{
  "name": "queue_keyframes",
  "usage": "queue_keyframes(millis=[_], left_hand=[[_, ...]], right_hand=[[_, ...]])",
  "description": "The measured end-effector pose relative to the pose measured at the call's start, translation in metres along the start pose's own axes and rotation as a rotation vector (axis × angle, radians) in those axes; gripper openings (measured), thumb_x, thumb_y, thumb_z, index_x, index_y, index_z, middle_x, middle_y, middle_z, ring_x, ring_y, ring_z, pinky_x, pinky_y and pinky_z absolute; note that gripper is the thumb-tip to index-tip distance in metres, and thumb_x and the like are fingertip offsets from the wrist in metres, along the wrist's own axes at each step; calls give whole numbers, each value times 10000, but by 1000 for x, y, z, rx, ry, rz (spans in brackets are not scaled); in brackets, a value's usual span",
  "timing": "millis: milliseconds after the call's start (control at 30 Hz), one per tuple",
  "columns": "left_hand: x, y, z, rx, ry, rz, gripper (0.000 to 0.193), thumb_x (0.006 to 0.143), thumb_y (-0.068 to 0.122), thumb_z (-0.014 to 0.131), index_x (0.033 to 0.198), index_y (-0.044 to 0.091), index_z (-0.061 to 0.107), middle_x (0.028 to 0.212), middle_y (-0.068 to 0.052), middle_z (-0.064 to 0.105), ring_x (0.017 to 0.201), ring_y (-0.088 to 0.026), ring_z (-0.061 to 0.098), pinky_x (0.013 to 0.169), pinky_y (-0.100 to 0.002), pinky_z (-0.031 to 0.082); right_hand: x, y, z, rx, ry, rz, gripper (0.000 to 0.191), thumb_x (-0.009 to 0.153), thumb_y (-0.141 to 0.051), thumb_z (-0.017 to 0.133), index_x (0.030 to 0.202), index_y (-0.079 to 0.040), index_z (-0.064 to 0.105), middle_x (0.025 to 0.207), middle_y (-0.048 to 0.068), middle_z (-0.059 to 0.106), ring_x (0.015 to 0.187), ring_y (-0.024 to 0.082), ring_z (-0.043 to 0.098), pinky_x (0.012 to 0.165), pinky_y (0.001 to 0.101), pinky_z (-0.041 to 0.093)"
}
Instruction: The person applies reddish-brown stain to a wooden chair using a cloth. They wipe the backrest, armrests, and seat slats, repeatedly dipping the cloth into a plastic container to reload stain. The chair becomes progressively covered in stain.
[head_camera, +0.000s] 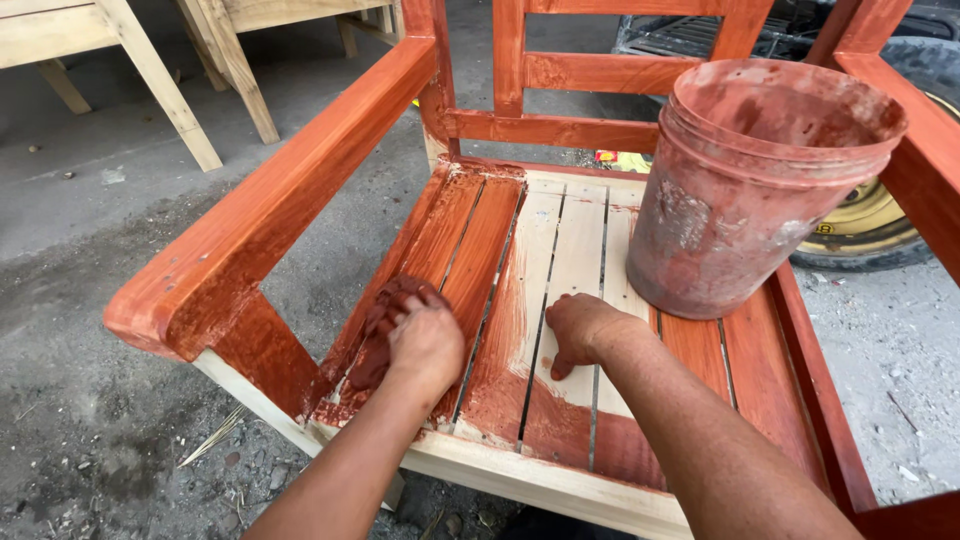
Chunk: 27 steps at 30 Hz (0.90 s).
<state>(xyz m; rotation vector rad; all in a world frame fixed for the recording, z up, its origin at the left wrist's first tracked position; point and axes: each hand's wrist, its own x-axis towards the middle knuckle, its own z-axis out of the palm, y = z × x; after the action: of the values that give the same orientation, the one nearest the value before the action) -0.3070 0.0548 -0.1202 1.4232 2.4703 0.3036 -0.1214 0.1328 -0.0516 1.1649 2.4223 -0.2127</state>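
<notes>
The front rail of the wooden chair (560, 485) is closest to us, and it is bare pale wood. Just behind that rail, on the seat slats, are the two hands. The left hand (425, 345) is on the left side of the seat, and it is closed around a red-stained rag (385, 325), pressing it down on the slats there. The rag is dark red and wet looking, and it sticks out past the fingers toward the chair's left armrest (290, 190). The right hand (580, 330) is near the middle of the seat, a little to the right of the rag. It holds nothing. Its fingers are curled loosely and its fingertips rest on a pale slat. The slats on the left of the seat are red, the ones in the middle are partly red and partly bare, and the ones on the right are red too. Farther back, on the right side of the seat, stands a plastic bucket (745, 200) smeared with red stain. Behind the seat are the red back rails of the chair. Past the chair, to the far left, stand bare wooden furniture legs (165, 85) on the gray ground. Behind the bucket, a tire (870, 225) shows.
</notes>
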Motion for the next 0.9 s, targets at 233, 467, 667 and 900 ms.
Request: queue_keyframes(millis=[233, 467, 667, 900], left_hand=[[109, 32, 11, -90, 280, 97, 528, 1006, 175, 388, 1453, -106, 380, 1457, -334, 421, 1326, -501, 472, 1137, -590, 346], [199, 74, -3, -134, 386, 139, 591, 942, 193, 479, 1458, -74, 367, 1474, -335, 384, 1354, -493, 418, 1153, -603, 270], [234, 100, -38, -232, 260, 137, 662, 883, 148, 621, 1490, 43, 379, 1553, -305, 266, 1425, -484, 347, 1188, -503, 295], [229, 87, -47, -56, 218, 264, 593, 907, 204, 664, 1449, 103, 443, 1510, -252, 311, 1452, -450, 315, 1249, -547, 199]], right_hand=[[6, -8, -15, 30, 10, 42, 539, 628, -341, 975, 1012, -16, 782, 1087, 155, 760, 1067, 309, 724, 929, 386, 590], [13, -21, -28, -17, 1, 18, 495, 623, -285, 980, 990, -20, 781, 1069, 157, 758, 1046, 294, 731, 908, 370, 591], [11, -21, -25, 54, -6, 21, 428, 645, -180, 966, 1004, -37, 783, 1091, 186, 729, 1060, 319, 721, 917, 383, 588], [7, -21, -22, 37, -14, 61, 405, 660, -191, 961, 992, -53, 775, 1070, 171, 735, 1069, 313, 715, 941, 378, 584]])
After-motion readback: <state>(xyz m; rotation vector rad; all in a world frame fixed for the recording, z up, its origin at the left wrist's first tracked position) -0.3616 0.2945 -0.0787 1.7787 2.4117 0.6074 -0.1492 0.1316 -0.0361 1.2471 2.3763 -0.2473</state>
